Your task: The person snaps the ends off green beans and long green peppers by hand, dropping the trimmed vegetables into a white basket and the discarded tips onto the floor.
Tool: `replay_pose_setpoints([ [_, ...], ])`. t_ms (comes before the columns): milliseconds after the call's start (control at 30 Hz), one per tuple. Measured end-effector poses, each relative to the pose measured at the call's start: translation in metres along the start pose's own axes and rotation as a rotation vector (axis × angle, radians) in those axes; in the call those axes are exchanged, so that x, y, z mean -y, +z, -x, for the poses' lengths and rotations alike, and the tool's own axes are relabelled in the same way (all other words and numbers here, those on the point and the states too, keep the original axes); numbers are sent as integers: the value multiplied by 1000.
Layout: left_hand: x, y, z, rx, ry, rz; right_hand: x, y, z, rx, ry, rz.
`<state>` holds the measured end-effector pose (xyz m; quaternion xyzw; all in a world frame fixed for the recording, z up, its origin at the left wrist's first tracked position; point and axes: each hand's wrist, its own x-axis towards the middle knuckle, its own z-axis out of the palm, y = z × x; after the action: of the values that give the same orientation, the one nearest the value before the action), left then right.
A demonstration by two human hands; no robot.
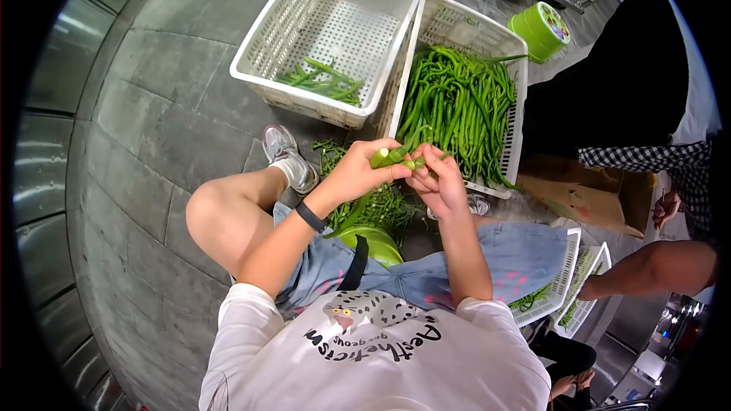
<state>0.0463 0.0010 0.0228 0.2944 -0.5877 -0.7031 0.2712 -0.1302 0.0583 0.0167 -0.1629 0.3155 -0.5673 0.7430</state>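
My left hand (361,172) is closed around a few long green chili peppers (396,154), whose pale blunt ends show beside the thumb. Close against it, my right hand (442,183) has its fingertips pinched at the end of one of these peppers. Both hands are over my lap, in front of a white plastic crate heaped with long green chili peppers (461,106). Below them, a pile of green stems and scraps (384,209) lies on the floor between my feet.
A second white crate (255,72) at the left holds a few peppers. A green stool (373,242) is beneath me, and another green stool (542,30) stands behind the crates. At right are a cardboard box (594,198), smaller white baskets (567,266) and other people.
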Motion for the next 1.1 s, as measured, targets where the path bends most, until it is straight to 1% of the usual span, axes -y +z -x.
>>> replay_pose_setpoints([
  [67,2,1,-2,8,1,41,-1,-1,1,32,3,-98],
  [167,2,0,-4,24,-15,-62,7,13,3,-89,-114,65],
  [200,2,1,-3,38,-4,-94,8,15,1,-90,-173,143],
  [300,2,2,-5,75,13,-178,15,16,2,-111,-100,526],
  [333,3,3,-5,79,7,-198,16,17,2,-157,-43,597],
  [367,4,3,-5,82,2,-219,16,15,2,-168,-67,592],
  [433,-1,7,-4,-7,4,-174,13,7,1,-185,-116,583],
  [467,-3,8,-3,-52,5,-152,11,6,-1,-180,-153,522],
  [567,3,6,-4,-19,135,-220,9,4,1,-206,-143,405],
  [600,-2,6,-2,-16,173,-261,9,6,3,-181,-139,382],
  [700,2,7,1,-17,262,-242,6,3,6,-131,-63,256],
  [800,-4,0,3,87,98,-150,5,-1,5,-20,28,36],
  [900,-2,-6,-5,49,-42,63,13,6,-1,-40,-15,-55],
  [933,-3,-8,-5,-7,-67,168,12,0,-3,8,-63,-78],
  [967,-5,-13,-7,-78,-60,245,13,-2,-6,-22,-117,-10],
  [1033,-10,-30,-11,-249,4,296,5,-6,-7,-232,-171,374],
  [1100,-16,-46,-12,-380,81,373,-22,-35,-14,-226,-7,831],
])
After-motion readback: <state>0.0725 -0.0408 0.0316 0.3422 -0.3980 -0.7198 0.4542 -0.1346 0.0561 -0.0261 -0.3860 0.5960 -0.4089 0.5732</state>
